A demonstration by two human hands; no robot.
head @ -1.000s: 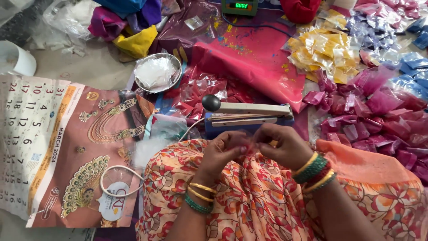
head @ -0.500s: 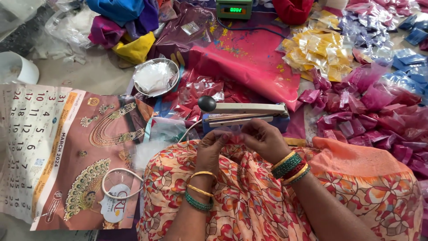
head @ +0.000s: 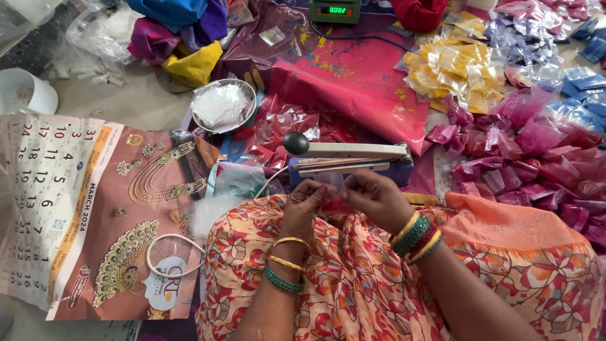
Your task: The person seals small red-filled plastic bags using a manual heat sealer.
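My left hand [head: 302, 211] and my right hand [head: 376, 199] meet over my lap and pinch a small clear plastic pouch of pink powder [head: 336, 203] between their fingertips. Both wrists wear green and gold bangles. Just beyond the hands sits a blue and cream heat sealer [head: 346, 158] with a black knob, its arm lowered. My lap is covered by orange floral cloth [head: 353, 284].
A steel bowl of clear pouches [head: 222, 105] stands left of the sealer. Filled pink packets [head: 536, 164], yellow packets [head: 464, 66] and blue packets [head: 574, 69] lie at the right. A small digital scale [head: 334, 11] sits far back. A calendar sheet [head: 95, 208] lies at the left.
The view has shifted slightly. Both hands stay together over the lap, working the small pouch with little movement.
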